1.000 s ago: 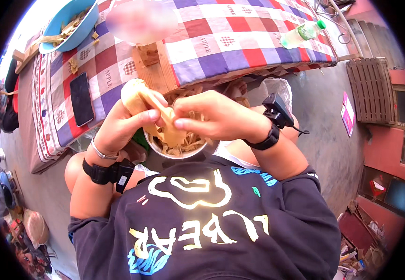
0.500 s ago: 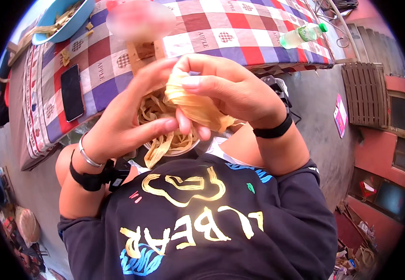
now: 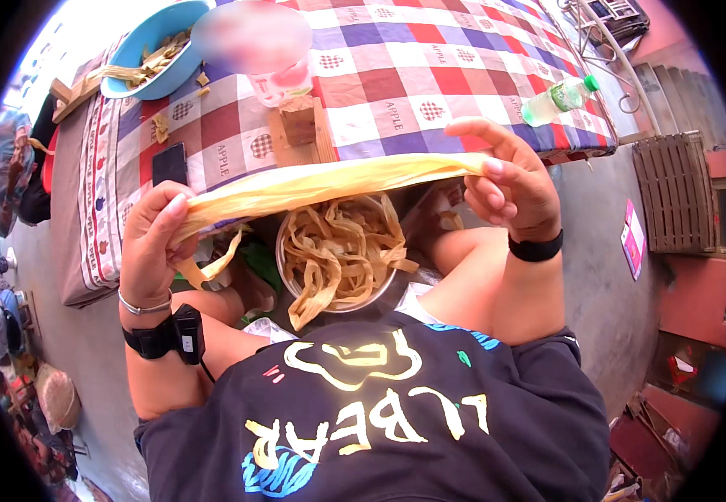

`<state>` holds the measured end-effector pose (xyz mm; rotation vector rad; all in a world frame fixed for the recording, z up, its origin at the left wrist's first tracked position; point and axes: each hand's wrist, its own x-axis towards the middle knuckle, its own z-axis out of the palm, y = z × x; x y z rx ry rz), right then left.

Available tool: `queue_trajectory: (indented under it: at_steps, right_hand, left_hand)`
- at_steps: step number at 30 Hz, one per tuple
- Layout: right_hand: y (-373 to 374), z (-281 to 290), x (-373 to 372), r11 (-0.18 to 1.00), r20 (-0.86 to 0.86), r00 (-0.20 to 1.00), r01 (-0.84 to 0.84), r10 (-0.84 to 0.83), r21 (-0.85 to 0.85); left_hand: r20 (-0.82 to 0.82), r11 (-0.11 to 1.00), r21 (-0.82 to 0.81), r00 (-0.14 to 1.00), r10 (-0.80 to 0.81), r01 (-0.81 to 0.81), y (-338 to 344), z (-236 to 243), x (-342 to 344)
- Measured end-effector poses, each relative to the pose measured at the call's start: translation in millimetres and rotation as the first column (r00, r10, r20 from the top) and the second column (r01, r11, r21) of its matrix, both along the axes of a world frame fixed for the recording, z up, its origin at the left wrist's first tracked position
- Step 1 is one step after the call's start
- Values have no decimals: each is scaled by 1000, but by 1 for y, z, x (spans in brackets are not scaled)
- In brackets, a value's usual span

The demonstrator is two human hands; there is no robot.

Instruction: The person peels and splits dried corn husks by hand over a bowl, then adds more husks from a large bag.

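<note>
A long, pale-yellow, leaf-like strip (image 3: 321,182) is stretched level across the front of me. Its left end is gripped in my left hand (image 3: 152,230), thumb against the curled fingers, and a loose tail dangles below that hand. My right hand (image 3: 518,188) pinches the other end between thumb and fingers, with the index finger sticking up. Beneath the strip, between my legs, stands a round metal-looking bowl (image 3: 282,272) heaped with folded tan strips (image 3: 342,251) of a similar kind.
Beyond my hands is a table with a checked cloth (image 3: 363,92). On it are a blue basin (image 3: 174,79) of strips, a dark phone (image 3: 169,164), a wooden block (image 3: 298,124), a pinkish tub (image 3: 283,84) and a green-capped bottle (image 3: 559,100). A slatted wooden rack (image 3: 672,192) stands right.
My hands were close together around the bunched strip. They have moved wide apart, and the strip is now drawn out lengthwise between them. The view has shifted slightly.
</note>
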<state>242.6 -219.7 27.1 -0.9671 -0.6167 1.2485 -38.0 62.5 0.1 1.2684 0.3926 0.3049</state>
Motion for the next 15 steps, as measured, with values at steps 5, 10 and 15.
queue_trajectory:
  at_steps: [5, 10, 15]
  right_hand:
    - [3, 1, 1, 997, 101, 994, 53, -48, -49]
    - [5, -1, 9, 951, 330, 894, -307, 304, -44]
    - [69, 51, -19, 873, 391, 794, -485, 465, -54]
  left_hand:
    - [-21, 1000, -1, 1000, 15, -15, 3, 0, -12]
    - [-127, 901, 293, 947, -294, 319, 6, 25, -16]
    - [-28, 926, 370, 997, -67, 73, 36, 80, -17]
